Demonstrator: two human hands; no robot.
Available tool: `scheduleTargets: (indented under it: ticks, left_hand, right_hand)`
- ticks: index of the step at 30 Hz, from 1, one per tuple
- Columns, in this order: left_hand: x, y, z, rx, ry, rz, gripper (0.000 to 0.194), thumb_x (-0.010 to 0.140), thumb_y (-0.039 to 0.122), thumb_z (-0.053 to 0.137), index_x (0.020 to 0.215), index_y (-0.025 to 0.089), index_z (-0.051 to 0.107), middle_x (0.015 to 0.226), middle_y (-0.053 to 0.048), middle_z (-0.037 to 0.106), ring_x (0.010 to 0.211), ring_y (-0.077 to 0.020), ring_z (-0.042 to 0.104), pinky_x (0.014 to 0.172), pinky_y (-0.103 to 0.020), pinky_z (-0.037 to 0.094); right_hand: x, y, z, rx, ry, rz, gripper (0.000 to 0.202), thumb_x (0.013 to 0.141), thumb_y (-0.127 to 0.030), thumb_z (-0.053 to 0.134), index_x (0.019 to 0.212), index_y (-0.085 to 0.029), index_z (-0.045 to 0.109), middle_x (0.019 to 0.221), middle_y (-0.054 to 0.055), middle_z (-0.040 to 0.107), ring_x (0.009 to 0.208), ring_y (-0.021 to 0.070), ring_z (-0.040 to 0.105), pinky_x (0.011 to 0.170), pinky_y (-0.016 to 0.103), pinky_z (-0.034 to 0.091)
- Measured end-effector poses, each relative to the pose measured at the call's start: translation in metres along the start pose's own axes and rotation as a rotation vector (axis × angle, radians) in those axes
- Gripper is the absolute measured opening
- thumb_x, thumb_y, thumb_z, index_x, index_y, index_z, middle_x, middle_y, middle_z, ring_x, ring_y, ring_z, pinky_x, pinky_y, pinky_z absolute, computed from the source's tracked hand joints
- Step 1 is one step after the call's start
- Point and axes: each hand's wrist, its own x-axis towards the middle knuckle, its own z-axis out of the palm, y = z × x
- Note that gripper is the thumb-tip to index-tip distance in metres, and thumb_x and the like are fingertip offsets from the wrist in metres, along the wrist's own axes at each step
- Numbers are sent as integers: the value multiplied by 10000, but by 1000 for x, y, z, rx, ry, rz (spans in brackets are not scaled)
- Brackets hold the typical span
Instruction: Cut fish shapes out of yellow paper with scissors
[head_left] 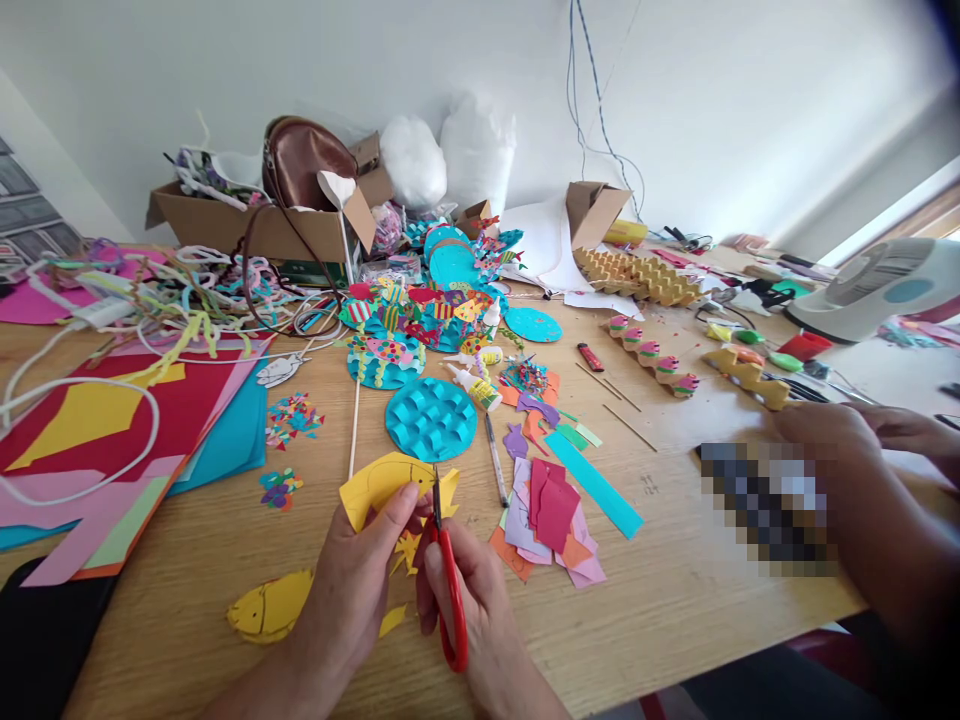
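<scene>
My left hand (356, 575) pinches a piece of yellow paper (379, 480) that has a fish outline drawn on it. Red-handled scissors (450, 600) are gripped in my right hand (476, 600), and their blades point away from me at the right part of the paper. Yellow scraps (406, 551) lie on the table beneath my hands. Left of my left hand rests a stack of yellow fish cutouts (270, 606), partly covered by my wrist. Just beyond the paper sits a blue disc with raised strips (430, 419).
Paper sheets (142, 420) and pipe cleaners (150, 290) spread over the left side. Glue bottles (476, 387), a pen (496, 460) and paper scraps (551, 510) lie near the middle. Another person's arms (885, 500) reach in at the right.
</scene>
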Motion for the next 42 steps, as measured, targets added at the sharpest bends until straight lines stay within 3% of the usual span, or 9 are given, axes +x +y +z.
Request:
scheduleTargets:
  ticks: [9, 23, 42]
  left_hand:
    - [1, 1, -3, 2, -9, -2, 165, 577, 260, 793, 688, 174, 706, 630, 22, 719, 600, -132, 631, 593, -223, 508]
    - [1, 7, -2, -60, -19, -46, 151, 514, 241, 829, 583, 163, 720, 573, 8, 712, 560, -113, 632, 565, -189, 523]
    - [9, 4, -8, -21, -15, 10, 150, 541, 252, 812, 580, 165, 696, 552, 12, 697, 533, -123, 613, 561, -223, 493]
  right_hand:
    - [-1, -2, -1, -16, -2, 22, 567, 765, -748, 450, 616, -201, 428, 475, -56, 427, 395, 74, 377, 384, 187, 318]
    - [-3, -3, -5, -114, 0, 25, 410, 851, -512, 472, 581, -214, 388, 445, -65, 402, 376, 71, 352, 359, 179, 272]
    - [-6, 1, -11, -109, -61, 45, 443, 869, -543, 487, 597, -211, 375, 467, -73, 366, 407, 70, 307, 376, 187, 233]
